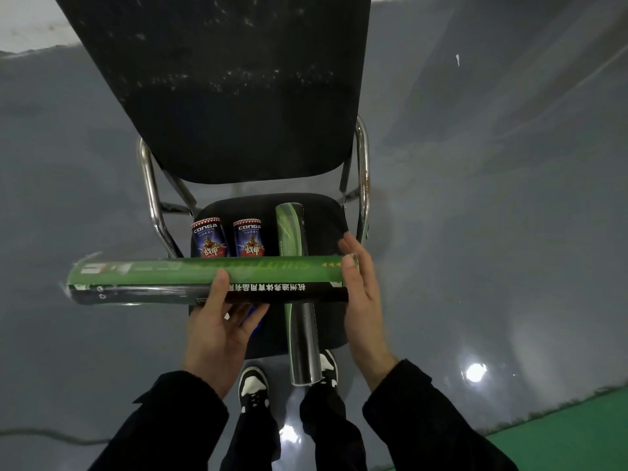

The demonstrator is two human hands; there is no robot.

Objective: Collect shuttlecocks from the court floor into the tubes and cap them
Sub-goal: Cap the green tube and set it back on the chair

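I hold a long green and black shuttlecock tube (163, 278) level and crosswise above a chair seat. My left hand (217, 328) grips it from below near its middle, thumb on top. My right hand (360, 294) lies flat against the tube's right end, fingers straight, with a pale cap just showing at that end. A second green and black tube (299, 328) lies lengthwise on the seat under the held one, its near end sticking out over my shoes. Two blue tubes (209, 237) (249, 237) with red caps lie side by side on the seat's left half.
The black chair (238, 96) with chrome legs (149, 188) stands right in front of me on the glossy grey floor (492, 198). Green court surface (577, 436) begins at the lower right. A small white scrap (457, 59) lies on the floor far right. A thin cable (51, 435) crosses the lower left.
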